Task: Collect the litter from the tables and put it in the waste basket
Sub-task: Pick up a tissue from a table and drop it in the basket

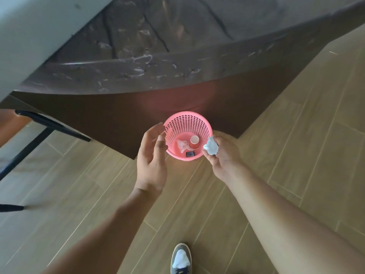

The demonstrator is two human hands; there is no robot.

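pink perforated waste basket [187,123] sits on the wood-look tile floor [296,135], right against the brown side panel of the dark marble-topped table [158,46].

in the basket, on its bottom: a red paper cup [194,142], mouth tilted up toward you; a crumpled clear plastic wrapper [182,145] just left of the cup; a small dark square item [190,154] nearer your side, too small to identify.

your right hand [223,155] is at the basket's right rim, thumb and fingers pinching a crumpled white tissue wad [211,147]. the wad overlaps the rim's right edge; whether it hangs over the opening or just beside it, you can't tell.

your left hand [151,161] is at the basket's left side, empty, fingers relaxed and gently curved, thumb apart, palm facing the basket. contact with the wall can't be told.

black chair legs [49,123] stand well left of the basket. your grey shoe [180,258], white at the toe, is on the floor well back from the basket.
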